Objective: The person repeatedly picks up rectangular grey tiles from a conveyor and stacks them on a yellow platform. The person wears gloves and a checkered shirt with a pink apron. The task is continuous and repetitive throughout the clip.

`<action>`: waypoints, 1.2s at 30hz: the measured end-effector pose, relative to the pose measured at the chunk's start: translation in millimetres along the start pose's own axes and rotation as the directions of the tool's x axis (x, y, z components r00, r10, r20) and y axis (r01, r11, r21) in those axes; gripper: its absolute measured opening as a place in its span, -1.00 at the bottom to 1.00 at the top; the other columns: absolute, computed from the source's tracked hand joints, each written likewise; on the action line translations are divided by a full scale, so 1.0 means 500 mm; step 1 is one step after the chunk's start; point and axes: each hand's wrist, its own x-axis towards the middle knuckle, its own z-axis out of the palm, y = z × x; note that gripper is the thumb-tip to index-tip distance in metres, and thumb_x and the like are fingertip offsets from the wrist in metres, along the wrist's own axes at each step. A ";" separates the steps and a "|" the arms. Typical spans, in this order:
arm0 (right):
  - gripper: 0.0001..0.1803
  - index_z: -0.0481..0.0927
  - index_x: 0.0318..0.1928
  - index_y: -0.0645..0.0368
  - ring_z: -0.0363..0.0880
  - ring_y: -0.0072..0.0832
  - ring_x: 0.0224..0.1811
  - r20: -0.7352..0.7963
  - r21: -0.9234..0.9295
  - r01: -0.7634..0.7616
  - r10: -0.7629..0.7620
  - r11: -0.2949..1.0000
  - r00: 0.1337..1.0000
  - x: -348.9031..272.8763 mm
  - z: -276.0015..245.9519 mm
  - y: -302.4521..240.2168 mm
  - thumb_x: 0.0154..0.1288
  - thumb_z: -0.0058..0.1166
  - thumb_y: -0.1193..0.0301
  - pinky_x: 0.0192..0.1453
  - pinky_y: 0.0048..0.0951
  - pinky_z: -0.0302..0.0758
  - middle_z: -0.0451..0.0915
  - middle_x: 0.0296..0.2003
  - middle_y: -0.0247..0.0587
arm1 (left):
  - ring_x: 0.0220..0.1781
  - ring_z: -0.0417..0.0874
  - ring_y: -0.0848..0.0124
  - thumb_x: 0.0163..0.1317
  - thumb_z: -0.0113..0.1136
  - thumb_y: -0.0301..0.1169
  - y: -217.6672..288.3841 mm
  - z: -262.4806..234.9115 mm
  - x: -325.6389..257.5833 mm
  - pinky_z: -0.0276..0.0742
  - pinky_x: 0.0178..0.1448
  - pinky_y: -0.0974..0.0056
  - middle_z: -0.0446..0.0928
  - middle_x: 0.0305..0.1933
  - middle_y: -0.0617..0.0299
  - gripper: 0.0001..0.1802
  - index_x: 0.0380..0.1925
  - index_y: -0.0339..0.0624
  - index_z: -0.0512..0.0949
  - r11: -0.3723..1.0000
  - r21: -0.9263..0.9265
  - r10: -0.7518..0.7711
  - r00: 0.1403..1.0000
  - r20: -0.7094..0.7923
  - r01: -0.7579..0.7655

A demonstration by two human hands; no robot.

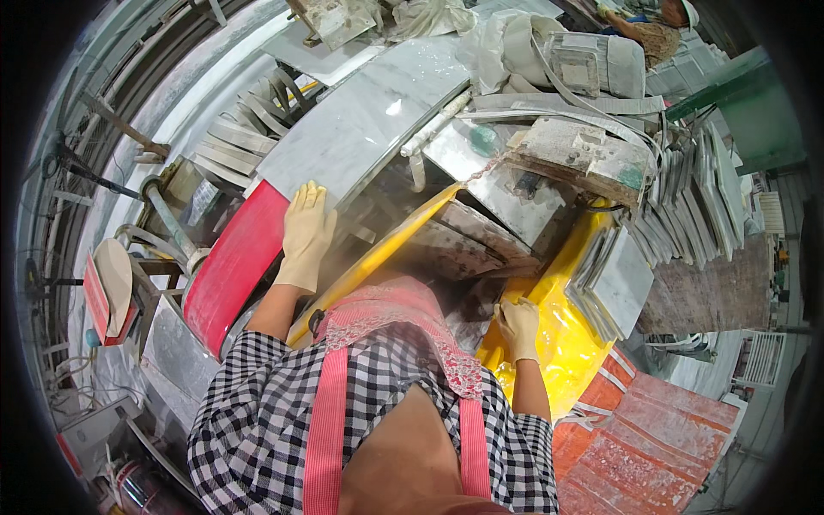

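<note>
My left hand [306, 236], in a cream rubber glove, lies flat with its fingers stretched out on the near end of a long grey-white marble slab [356, 120]. Its edge is beside a red belt [236, 266] that runs from the slab toward me on the left. My right hand [518, 328], gloved alike, is closed with curled fingers against a glossy yellow plastic sheet [562, 330]. Whatever those fingers may hold is hidden. Between my hands, a yellow-edged panel [390, 249] slants across in front of my pink apron [386, 305].
Stacked stone tiles [687, 202] stand upright at the right, with more marble tiles [614, 279] leaning nearer. A dusty machine block [584, 159] and a covered motor [596, 64] sit at the back. Another person [657, 39] is at the far right. Pale strips [236, 142] lie left of the slab.
</note>
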 end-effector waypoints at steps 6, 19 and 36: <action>-0.64 0.69 -0.38 0.10 0.73 0.02 -0.16 0.026 -0.005 -0.019 0.019 1.000 0.999 0.001 -0.001 -0.002 0.39 0.09 0.11 0.15 -0.05 0.52 0.70 -0.49 0.03 | 0.10 0.66 0.01 0.23 0.25 -0.27 0.006 -0.043 0.025 0.53 0.24 0.01 0.66 -0.01 -0.09 -0.68 -0.15 -0.30 0.66 0.996 -0.089 -0.004 0.999 -0.045 0.000; -0.50 0.68 -0.59 0.09 0.68 -0.02 -0.34 -0.008 0.071 -0.048 0.049 0.996 0.999 -0.012 0.002 0.000 0.38 0.03 0.05 0.09 -0.04 0.49 0.67 -0.52 -0.02 | -0.21 0.68 -0.05 0.22 0.27 -0.31 0.015 -0.065 0.022 0.58 -0.08 -0.04 0.65 -0.28 -0.04 -0.79 -0.30 -0.25 0.65 0.998 -0.063 -0.013 0.997 -0.070 0.009; -0.57 0.67 -0.53 0.09 0.69 0.00 -0.30 0.011 0.021 -0.035 0.035 0.999 0.999 -0.012 -0.012 -0.012 0.36 0.09 0.06 0.00 -0.06 0.52 0.67 -0.52 0.02 | -0.22 0.69 -0.03 0.18 0.29 -0.28 0.004 -0.075 0.007 0.60 -0.09 -0.04 0.65 -0.26 -0.04 -0.77 -0.38 -0.25 0.65 0.997 -0.045 -0.054 0.999 -0.002 0.054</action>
